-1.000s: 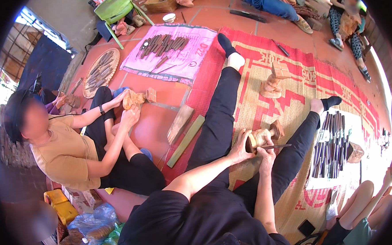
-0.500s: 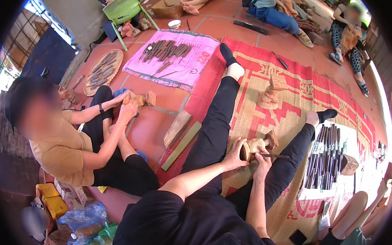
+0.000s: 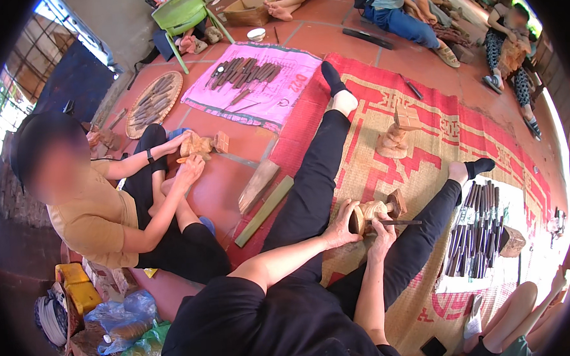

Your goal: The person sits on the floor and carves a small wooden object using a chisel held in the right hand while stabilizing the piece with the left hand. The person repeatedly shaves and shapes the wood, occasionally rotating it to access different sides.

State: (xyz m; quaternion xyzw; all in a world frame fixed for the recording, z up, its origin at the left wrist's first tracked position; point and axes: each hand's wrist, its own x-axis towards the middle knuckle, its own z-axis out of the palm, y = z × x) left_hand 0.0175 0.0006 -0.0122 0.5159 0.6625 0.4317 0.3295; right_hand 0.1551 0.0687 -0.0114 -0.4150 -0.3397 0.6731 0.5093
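Between my legs lies a carved wooden figure [image 3: 372, 209] with a broad base at each end. My left hand [image 3: 341, 229] wraps round its near left end. In my right hand [image 3: 383, 236] is a thin dark carving chisel [image 3: 404, 222], its shaft sticking out to the right. The fingers of that hand press close against the figure's side, and the chisel's working tip is hidden there. Farther off on the mat stands a second carved wooden figure [image 3: 393, 141] with a square block on top.
Chisels [image 3: 476, 229] lie in a row on white sheeting at right, beside a wood block [image 3: 512, 241]. More tools cover a pink cloth [image 3: 197, 95] and a round woven tray [image 3: 129, 127]. At left a co-worker [image 3: 93, 214] holds another carving [image 3: 201, 144]. Two wood strips [image 3: 264, 211] lie between us.
My hands, the figure and the chisel keep nearly the same place. The co-worker's hands have moved slightly apart, showing more of their carving. The whole view has shifted a little.
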